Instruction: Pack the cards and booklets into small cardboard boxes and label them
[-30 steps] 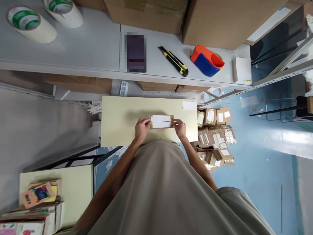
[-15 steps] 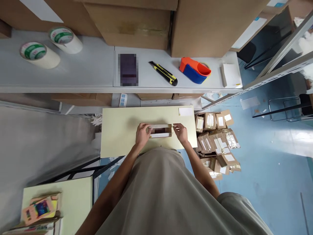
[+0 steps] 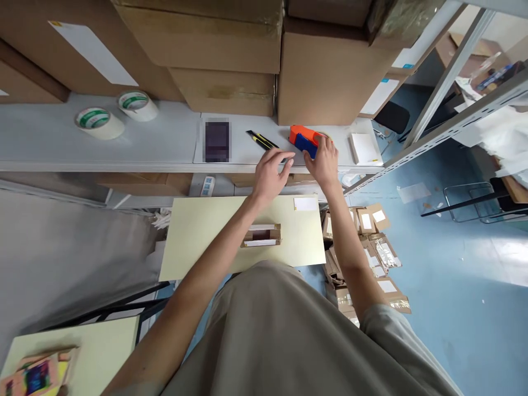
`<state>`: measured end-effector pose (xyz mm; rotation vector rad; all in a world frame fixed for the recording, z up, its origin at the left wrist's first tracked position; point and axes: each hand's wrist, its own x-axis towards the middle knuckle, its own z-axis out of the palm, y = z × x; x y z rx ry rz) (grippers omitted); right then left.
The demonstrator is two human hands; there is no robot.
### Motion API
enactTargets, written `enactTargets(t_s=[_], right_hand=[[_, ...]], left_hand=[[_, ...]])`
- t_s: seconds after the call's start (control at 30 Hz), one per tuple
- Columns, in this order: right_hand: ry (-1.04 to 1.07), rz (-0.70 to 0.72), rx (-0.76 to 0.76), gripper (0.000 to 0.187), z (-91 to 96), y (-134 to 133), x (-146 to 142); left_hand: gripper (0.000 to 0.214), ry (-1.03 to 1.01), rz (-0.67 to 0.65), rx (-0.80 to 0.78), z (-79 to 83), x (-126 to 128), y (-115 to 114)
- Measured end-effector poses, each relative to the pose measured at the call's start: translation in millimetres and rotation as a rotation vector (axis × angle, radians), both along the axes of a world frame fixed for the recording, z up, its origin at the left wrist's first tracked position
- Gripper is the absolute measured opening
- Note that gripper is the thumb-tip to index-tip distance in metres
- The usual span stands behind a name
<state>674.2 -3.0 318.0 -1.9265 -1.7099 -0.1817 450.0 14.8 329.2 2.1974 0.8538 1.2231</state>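
My right hand (image 3: pixel 325 161) is raised to the grey shelf (image 3: pixel 165 137) and its fingers close around the orange and blue tape dispenser (image 3: pixel 303 138). My left hand (image 3: pixel 270 175) hovers beside it with fingers spread, over the tip of the yellow and black utility knife (image 3: pixel 260 140), holding nothing. The small brown cardboard box (image 3: pixel 261 235) lies alone on the pale yellow table (image 3: pixel 198 236) below both hands, its flaps partly open.
Two tape rolls (image 3: pixel 101 122) stand at the shelf's left. A dark phone (image 3: pixel 216 141) and a white pad (image 3: pixel 363 148) lie on the shelf. Large cartons (image 3: pixel 322 71) fill the back. A white label (image 3: pixel 306 204) lies on the table. Several taped parcels (image 3: pixel 371 242) are piled on the blue floor.
Both hands let go of the small box and rose to the shelf. The right hand took hold of the tape dispenser; the left hand opened beside it. The view tilted upward.
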Motion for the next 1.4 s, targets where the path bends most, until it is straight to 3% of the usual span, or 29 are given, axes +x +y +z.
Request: enactTargets(t_s=[0.13,0.33,0.47,0.57,0.7,0.8,1.17,1.27,1.4], right_hand=[[-0.032,-0.034,-0.101,0.038,-15.4,19,4],[0.013,-0.045,-0.081,0.03,-24.2,3,2],[0.204,-0.017,-0.02,0.031,-31.0,-49,-26],[0.507,0.058,-0.035,0.039,-42.0,-104,-66],[0.938,0.177,-0.132,0.045,-58.1,-166,-126],[1.127,0.198,-0.2,0.048,-66.3,-190,-161],[1.258,0.167,-0.373,0.06,-83.6,-193,-218],[1.265,0.133,-0.443,0.064,-91.7,-189,-227],[1.29,0.177,-0.575,0.07,-91.5,-186,-233]], left_hand=[[0.031,-0.02,-0.015,0.003,6.5,9,-15],[0.024,-0.035,0.004,-0.131,-24.4,-13,-48],[0.021,-0.081,0.019,-0.312,-53.7,-38,-74],[0.019,-0.131,0.01,-0.497,-69.2,-60,-98],[0.026,-0.201,0.011,-0.661,-79.0,-91,-129],[0.027,-0.218,0.013,-0.76,-82.6,-115,-147],[0.025,-0.187,-0.021,-0.837,-86.9,-180,-163],[0.035,-0.183,-0.067,-0.883,-97.1,-194,-160],[0.063,-0.298,-0.015,-1.037,-118.3,-215,-143]])
